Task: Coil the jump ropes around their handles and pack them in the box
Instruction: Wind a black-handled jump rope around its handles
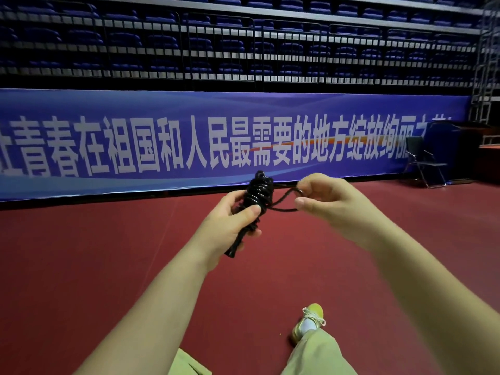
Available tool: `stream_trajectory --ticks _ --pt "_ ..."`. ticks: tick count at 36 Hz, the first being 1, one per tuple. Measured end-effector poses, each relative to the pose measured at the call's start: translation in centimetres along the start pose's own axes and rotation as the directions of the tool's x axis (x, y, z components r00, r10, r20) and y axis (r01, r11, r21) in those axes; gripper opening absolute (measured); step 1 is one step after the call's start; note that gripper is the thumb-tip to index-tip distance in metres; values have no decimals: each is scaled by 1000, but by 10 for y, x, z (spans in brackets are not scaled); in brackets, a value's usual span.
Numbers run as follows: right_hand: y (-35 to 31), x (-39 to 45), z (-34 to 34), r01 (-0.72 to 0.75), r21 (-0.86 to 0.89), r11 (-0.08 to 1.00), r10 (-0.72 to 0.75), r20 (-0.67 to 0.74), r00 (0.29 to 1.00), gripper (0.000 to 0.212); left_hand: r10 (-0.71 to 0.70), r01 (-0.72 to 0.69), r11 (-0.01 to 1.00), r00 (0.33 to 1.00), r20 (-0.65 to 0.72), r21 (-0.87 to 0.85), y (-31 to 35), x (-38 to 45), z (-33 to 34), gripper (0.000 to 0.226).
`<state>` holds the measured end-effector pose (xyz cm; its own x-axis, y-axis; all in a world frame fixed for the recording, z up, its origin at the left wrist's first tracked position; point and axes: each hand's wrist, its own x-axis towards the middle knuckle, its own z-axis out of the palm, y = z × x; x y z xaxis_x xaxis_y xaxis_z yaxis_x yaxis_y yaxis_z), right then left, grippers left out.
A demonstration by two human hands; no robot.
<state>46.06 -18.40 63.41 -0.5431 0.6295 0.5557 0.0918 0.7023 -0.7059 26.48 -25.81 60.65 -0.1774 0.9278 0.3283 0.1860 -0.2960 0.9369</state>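
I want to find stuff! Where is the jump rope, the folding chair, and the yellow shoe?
jump rope (258,194): head view, on the black coils wound round the handles.
folding chair (422,161): head view, on the dark seat by the banner's right end.
yellow shoe (311,319): head view, on the laces.

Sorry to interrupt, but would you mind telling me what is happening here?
A person is winding a black jump rope around its handles. The left hand grips the coiled bundle upright, while the right hand pinches the last loose loop of rope beside it. The coil looks nearly finished. No box is in view; behind is a red floor and a blue banner.
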Motion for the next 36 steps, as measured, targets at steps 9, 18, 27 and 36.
stream_trajectory --ticks 9,18,27,36 --pt "18 4 19 116 621 775 -124 -31 992 29 24 -30 984 999 33 178 2 -1 14 23" --pt "14 7 18 159 761 630 -163 -70 984 38 29 -27 999 997 -75 21 9 -6 25 45" --pt "17 8 23 187 674 714 -64 -204 977 27 -69 74 992 996 54 -100 3 -7 16 32" --pt "12 7 22 130 567 814 -45 -161 986 29 -130 165 950 981 144 -266 3 -6 10 45"
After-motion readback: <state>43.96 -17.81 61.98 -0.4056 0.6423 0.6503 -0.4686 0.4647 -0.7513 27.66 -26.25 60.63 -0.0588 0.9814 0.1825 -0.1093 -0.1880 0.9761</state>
